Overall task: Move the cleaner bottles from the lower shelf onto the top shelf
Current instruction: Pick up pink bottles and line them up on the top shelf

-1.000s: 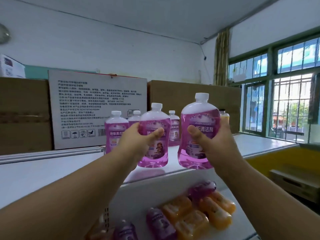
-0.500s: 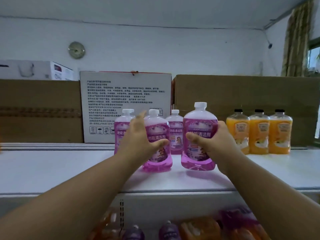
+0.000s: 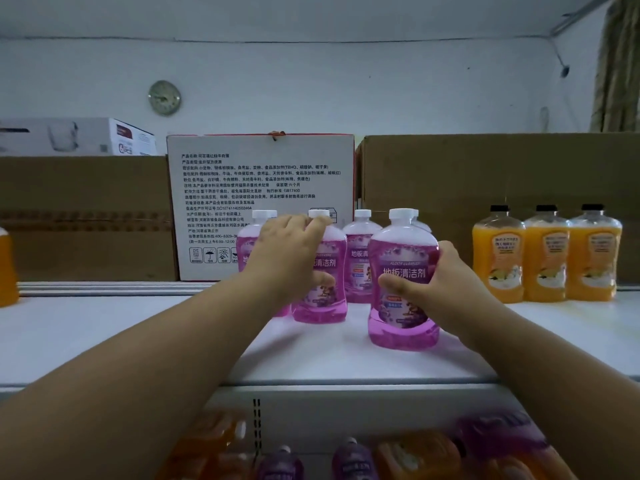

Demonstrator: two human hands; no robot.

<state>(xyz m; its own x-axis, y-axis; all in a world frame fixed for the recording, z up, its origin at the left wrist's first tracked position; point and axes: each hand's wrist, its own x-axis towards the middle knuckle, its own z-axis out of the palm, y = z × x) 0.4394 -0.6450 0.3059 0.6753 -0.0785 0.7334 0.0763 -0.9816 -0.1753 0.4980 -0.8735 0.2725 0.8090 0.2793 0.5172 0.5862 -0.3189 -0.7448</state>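
On the white top shelf (image 3: 104, 334) both hands are clamped on purple cleaner bottles that stand upright near the middle. The left hand (image 3: 287, 258) wraps a purple bottle (image 3: 325, 285) from its left side, fingers curled over the shoulder just below the white cap and the thumb pressed across the label. The right hand (image 3: 446, 282) holds a nearer purple bottle (image 3: 401, 292) from its right side, thumb lying across the lower part of the label and the fingers hidden behind the bottle. This nearer bottle stands just right of and closer than the one in the left hand; whether the two touch cannot be told. Behind them more purple bottles (image 3: 360, 258) stand in a cluster, partly hidden by the hands. Far right on the same shelf three orange bottles (image 3: 547, 254) with black caps stand side by side, well apart from the purple group, and part of another orange bottle (image 3: 7, 268) shows at the far left edge. A white printed box (image 3: 259, 181) and brown cardboard boxes (image 3: 502, 171) line the back of the shelf. On the lower shelf (image 3: 311, 420), at the bottom of the view, blurred purple and orange bottles (image 3: 415, 455) lie in dim light.
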